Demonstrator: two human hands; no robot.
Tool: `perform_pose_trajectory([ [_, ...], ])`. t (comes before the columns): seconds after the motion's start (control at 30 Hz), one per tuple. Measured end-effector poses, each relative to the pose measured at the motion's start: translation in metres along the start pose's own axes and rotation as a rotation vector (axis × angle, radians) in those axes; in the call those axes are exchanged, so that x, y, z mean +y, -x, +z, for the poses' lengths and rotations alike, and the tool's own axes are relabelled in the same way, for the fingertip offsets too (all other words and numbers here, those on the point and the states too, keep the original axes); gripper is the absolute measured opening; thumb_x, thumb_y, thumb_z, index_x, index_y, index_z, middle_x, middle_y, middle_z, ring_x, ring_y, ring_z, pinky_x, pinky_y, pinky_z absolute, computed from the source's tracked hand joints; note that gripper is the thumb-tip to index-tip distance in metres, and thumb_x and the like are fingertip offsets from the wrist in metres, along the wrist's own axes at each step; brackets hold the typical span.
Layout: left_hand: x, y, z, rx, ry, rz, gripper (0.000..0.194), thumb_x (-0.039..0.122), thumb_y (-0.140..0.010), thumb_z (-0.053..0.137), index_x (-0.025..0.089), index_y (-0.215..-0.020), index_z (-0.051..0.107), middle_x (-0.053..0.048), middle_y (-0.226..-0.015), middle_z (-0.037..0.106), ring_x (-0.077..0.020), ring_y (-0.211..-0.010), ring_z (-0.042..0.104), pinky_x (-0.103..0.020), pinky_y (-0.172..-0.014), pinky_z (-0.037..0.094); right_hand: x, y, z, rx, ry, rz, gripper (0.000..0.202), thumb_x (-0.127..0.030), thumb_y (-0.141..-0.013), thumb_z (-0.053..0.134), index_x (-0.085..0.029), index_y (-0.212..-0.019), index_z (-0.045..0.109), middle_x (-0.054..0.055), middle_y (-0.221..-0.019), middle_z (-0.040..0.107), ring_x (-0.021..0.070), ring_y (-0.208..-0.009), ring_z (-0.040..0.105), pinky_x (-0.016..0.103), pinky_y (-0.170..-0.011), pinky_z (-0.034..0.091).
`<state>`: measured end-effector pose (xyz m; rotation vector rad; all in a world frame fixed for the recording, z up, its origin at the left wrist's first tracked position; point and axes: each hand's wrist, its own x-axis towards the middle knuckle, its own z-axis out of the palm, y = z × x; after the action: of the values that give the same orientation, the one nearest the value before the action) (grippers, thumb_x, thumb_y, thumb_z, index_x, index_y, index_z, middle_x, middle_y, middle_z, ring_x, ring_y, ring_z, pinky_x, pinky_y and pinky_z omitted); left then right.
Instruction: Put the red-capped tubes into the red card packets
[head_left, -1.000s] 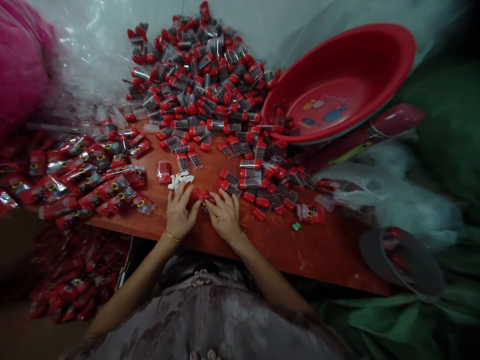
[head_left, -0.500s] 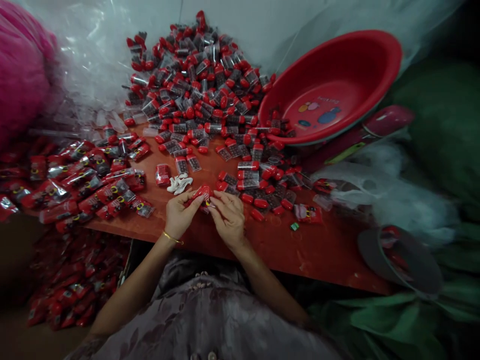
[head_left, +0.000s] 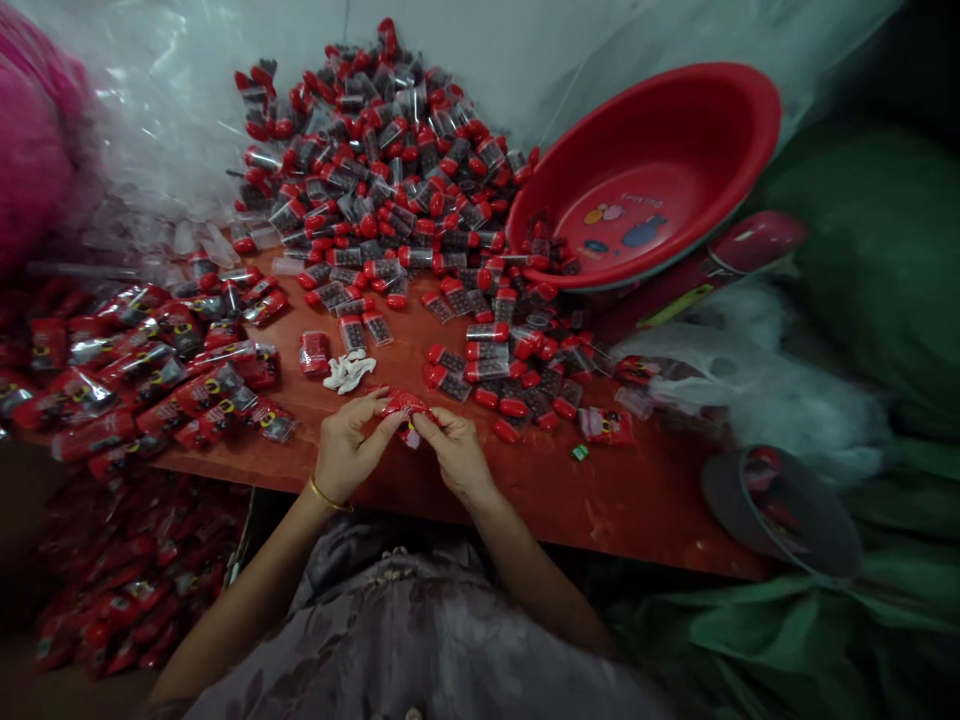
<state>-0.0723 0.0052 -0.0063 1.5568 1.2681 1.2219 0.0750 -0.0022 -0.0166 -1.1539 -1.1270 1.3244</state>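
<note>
A small red printed plastic packet point(head_left: 409, 405) is pinched between my two hands over the front of the table. My left hand point(head_left: 349, 445) grips its left side with thumb and fingers. On the right side, my right hand point(head_left: 454, 450) pinches it the same way. Whether anything is inside the packet cannot be made out. Just beyond my left hand lie a crumpled white scrap point(head_left: 349, 372) and a single red packet point(head_left: 314, 353). Clear tubes with red caps and dark contents point(head_left: 487, 350) lie beyond my right hand.
A big heap of red-capped tubes point(head_left: 390, 160) rises at the back. The red basin point(head_left: 675, 150) leans at the right, above clear plastic bags point(head_left: 780, 390). Filled red packets point(head_left: 180, 370) are piled at left, more point(head_left: 127, 600) below the table edge. A grey tub point(head_left: 780, 510) stands at right.
My hands have drawn slightly towards me with the packet, and the right fingers have closed in on its edge. The whole view has shifted a little.
</note>
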Motion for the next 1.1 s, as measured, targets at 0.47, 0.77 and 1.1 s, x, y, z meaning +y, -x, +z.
perform_pose_trajectory([
  [0.47, 0.016, 0.004, 0.028, 0.163, 0.854, -0.761, 0.041, 0.038, -0.042, 0.086, 0.012, -0.067, 0.066, 0.001, -0.059, 0.064, -0.0073, -0.053, 0.055, -0.02, -0.055, 0.046, 0.008, 0.001, 0.01, 0.199, 0.587, -0.353, 0.028, -0.034, -0.088, 0.046, -0.021, -0.066, 0.057, 0.0, -0.06, 0.056, 0.0128, -0.057, 0.048, 0.025, -0.056, 0.037],
  [0.77, 0.02, -0.003, 0.015, 0.14, 0.874, -0.799, 0.041, 0.038, -0.043, 0.085, 0.013, -0.066, 0.062, 0.0, -0.063, 0.065, -0.0097, -0.057, 0.06, -0.022, -0.059, 0.049, 0.006, -0.012, -0.001, 0.044, 0.684, -0.361, 0.04, -0.04, -0.094, 0.031, -0.019, -0.072, 0.058, 0.0, -0.064, 0.06, 0.0129, -0.06, 0.053, 0.023, -0.059, 0.039],
  [1.1, 0.009, -0.01, 0.007, 0.211, 0.882, -0.84, 0.038, 0.034, -0.049, 0.085, 0.014, -0.07, 0.06, 0.001, -0.065, 0.066, -0.0104, -0.058, 0.061, -0.024, -0.063, 0.049, 0.005, -0.042, -0.065, 0.014, 1.602, -0.454, 0.033, -0.021, -0.083, 0.049, -0.011, -0.114, 0.057, 0.014, -0.111, 0.064, 0.0277, -0.1, 0.05, 0.047, -0.097, 0.023],
])
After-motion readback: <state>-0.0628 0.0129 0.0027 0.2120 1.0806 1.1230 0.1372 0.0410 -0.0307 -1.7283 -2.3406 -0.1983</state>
